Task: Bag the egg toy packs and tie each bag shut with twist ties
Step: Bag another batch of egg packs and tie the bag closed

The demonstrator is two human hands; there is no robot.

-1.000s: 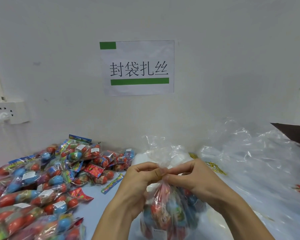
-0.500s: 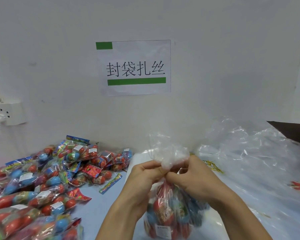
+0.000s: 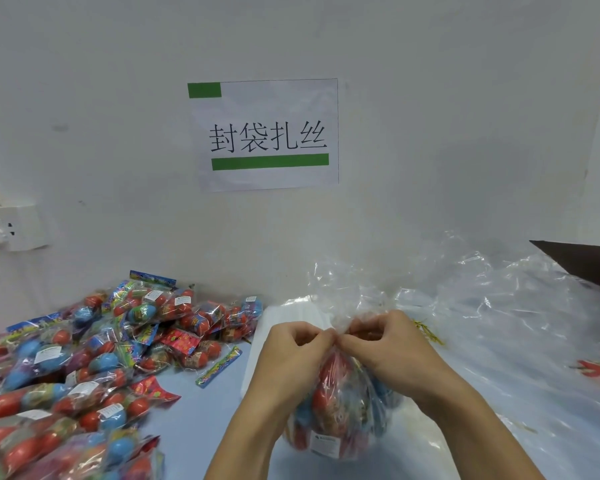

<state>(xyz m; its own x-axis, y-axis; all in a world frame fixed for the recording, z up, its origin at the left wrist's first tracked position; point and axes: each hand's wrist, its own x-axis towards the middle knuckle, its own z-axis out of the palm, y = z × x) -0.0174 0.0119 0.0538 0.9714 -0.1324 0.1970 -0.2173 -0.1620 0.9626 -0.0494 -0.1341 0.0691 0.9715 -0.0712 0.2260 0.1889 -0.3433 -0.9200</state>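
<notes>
Crinkly clear bag (image 3: 340, 403) of glossy eggs: left hand (image 3: 291, 355) and right hand (image 3: 392, 351) pinch its gathered neck.

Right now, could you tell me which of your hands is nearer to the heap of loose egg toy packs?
Left. The left hand pinches the bag's neck on the side facing the heap of loose egg toy packs; the right hand pinches it from the far side.

This looks like a packing station in a small workshop or factory. A printed paper sign (image 3: 264, 135) with 4 Chinese characters is taped to a bare white wall (image 3: 430, 98), above a table (image 3: 187, 420) heaped with egg toy packs (image 3: 84, 358) and loose clear plastic bags (image 3: 499, 306).
</notes>
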